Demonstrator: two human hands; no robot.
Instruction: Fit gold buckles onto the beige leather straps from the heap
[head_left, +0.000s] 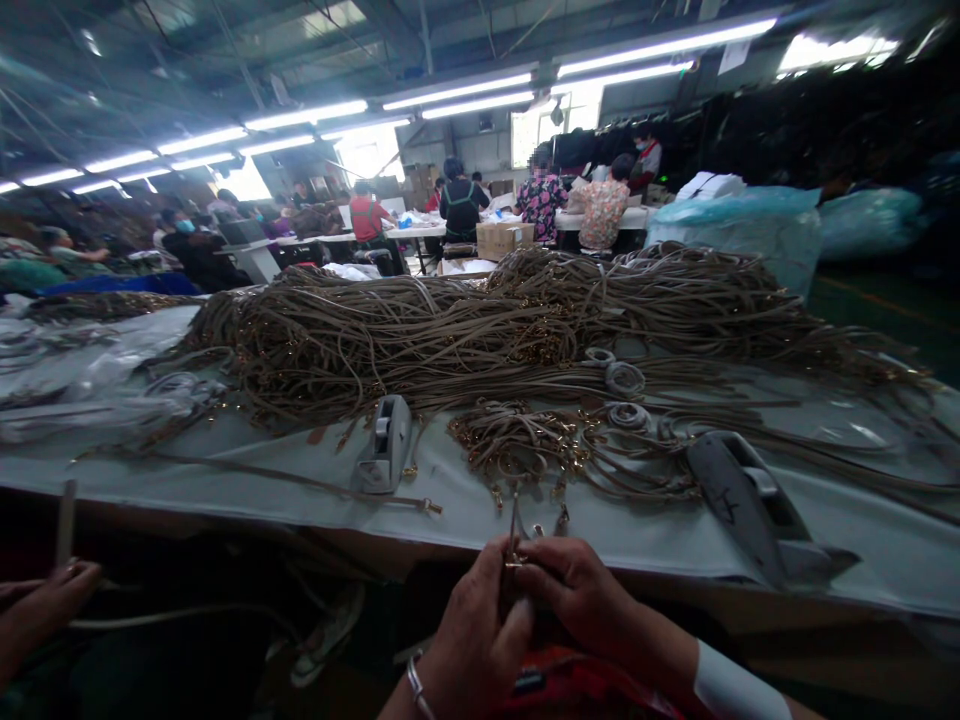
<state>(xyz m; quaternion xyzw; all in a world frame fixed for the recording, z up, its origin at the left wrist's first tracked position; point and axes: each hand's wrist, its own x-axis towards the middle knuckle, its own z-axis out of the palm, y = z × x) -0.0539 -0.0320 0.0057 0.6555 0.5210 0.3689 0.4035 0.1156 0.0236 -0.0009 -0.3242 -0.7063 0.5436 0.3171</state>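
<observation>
Close together at the table's front edge, my left hand [474, 622] and my right hand [583, 588] are closed on one narrow strap [514, 518]. Its end sticks up between the fingertips. Small gold-coloured metal hardware [515, 562] shows where the fingers meet; its exact kind is hidden. Just beyond lies a small heap of short brown straps [517, 436] with gold metal ends. A grey tape dispenser [384, 445] stands to the left of it, and a larger grey tape dispenser [750, 505] to the right.
A large pile of long brown straps [390, 335] spans the table [285, 505]. Rolls of tape [624, 378] sit before it. Another person's hand [52, 605] holds a strap at far left. Several people work at tables behind. Clear plastic bags [750, 225] stand at back right.
</observation>
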